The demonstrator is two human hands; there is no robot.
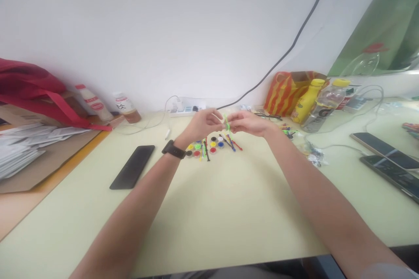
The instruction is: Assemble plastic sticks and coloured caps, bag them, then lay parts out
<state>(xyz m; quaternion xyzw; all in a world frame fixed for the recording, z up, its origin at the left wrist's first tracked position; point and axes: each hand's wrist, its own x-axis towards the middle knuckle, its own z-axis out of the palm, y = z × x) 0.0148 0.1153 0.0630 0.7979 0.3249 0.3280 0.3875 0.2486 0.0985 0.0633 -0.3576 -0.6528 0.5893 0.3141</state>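
Green strip (228,127), one: likely lightweight, pliant, best held mid-length, where my left hand (203,124) and right hand (249,123) pinch it.

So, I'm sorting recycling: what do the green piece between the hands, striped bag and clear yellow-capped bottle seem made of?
Green piece: maybe plastic, bright and evenly coloured; finish blurred.
Striped bag: paper or plastic film, finish unclear; it stands creased.
Clear bottle: likely glossy plastic, being see-through with highlights.

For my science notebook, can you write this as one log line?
left hand: on green strip; right hand: on green strip; table: colored discs, phones
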